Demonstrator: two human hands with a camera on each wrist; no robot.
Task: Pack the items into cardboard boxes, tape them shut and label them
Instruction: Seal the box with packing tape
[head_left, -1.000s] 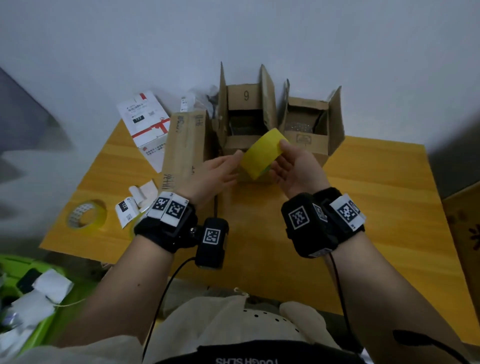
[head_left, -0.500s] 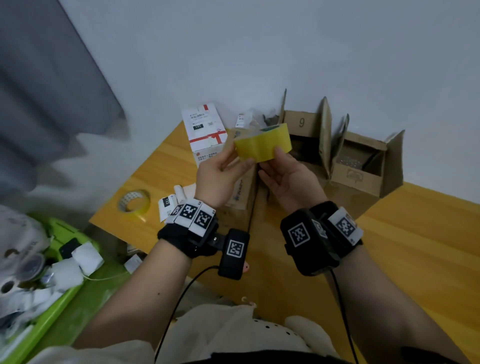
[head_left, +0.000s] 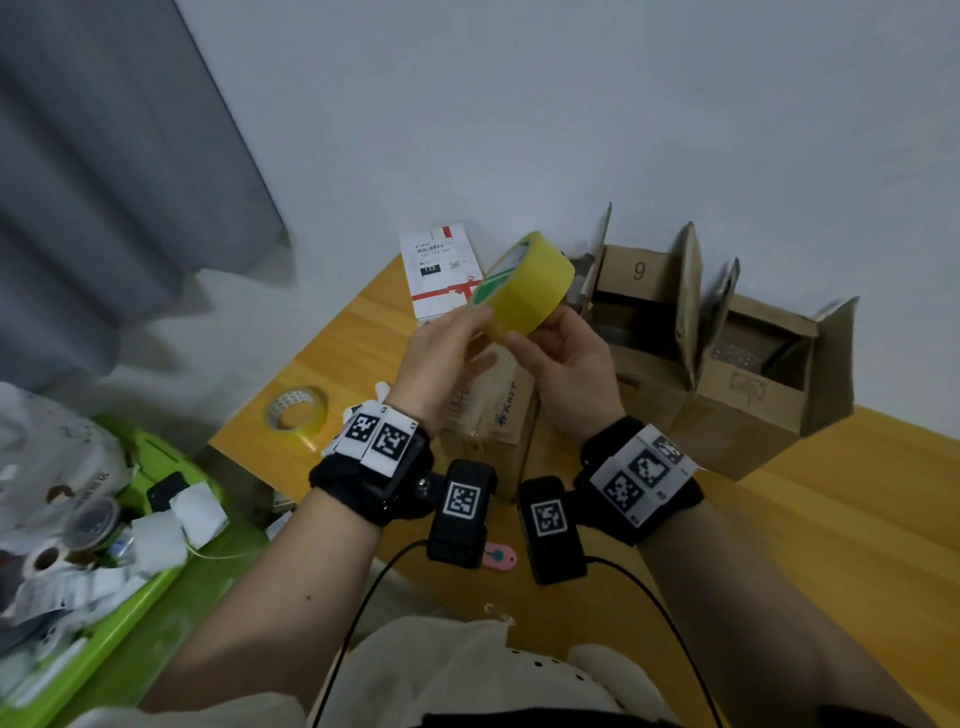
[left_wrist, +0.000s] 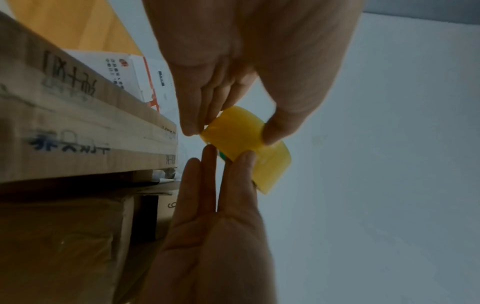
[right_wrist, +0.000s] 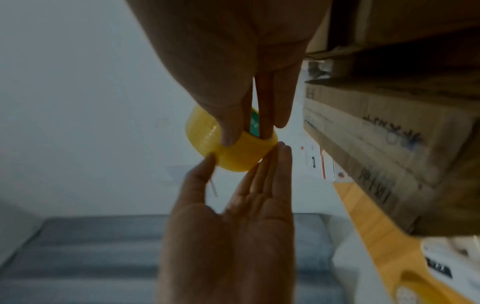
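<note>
Both hands hold a yellow tape roll (head_left: 527, 293) in the air above the table's back left part. My left hand (head_left: 483, 335) pinches its near edge between thumb and fingers, as the left wrist view shows (left_wrist: 232, 129). My right hand (head_left: 540, 327) grips the roll (right_wrist: 233, 156) with the thumb on the outside and fingers in the green-and-white core (right_wrist: 248, 136). Below the hands lies a long closed cardboard box (head_left: 491, 415). Behind it stand two open boxes, one marked 9 (head_left: 641, 283) and one further right (head_left: 753, 379).
A second tape roll (head_left: 296, 413) lies near the wooden table's (head_left: 831, 519) left edge. A white parcel with a red stripe (head_left: 441, 270) lies at the back left. A small pink object (head_left: 498, 556) sits at the front edge. A green bin (head_left: 171, 597) with paper scraps stands on the left.
The hands have turned the yellow roll, so its green-and-white core end now faces up and left. My view has swung left, bringing the green bin and a grey curtain into sight.
</note>
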